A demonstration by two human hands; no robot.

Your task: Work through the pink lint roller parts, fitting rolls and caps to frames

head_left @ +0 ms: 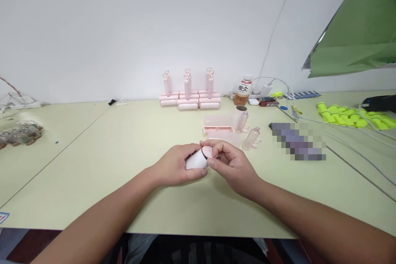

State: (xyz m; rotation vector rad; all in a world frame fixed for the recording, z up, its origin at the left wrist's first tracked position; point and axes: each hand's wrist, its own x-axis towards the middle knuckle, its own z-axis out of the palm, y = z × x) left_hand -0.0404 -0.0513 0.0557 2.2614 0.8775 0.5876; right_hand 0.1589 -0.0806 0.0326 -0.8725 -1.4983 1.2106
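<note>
My left hand [179,165] wraps round a white lint roller roll [196,161], held tilted just above the table. A pink round end cap [208,151] sits at the roll's upper right end, with a dark gap along part of its edge. Pinched at that cap is my right hand [233,167], thumb and fingertips at its rim. Just beyond my hands lie an opened pink roller case [218,130] with clear covers and two clear pink handle tubes, one standing [241,122] and one leaning [251,139]. A dark-topped roll [241,108] stands behind the tubes.
Several assembled pink lint rollers [188,101] stand by the wall. A drink bottle [243,90], cables and a charger [266,88] are right of them. Yellow-green pieces [343,115] lie far right, near a blurred-out flat object [297,142]. Bagged items [20,134] lie far left.
</note>
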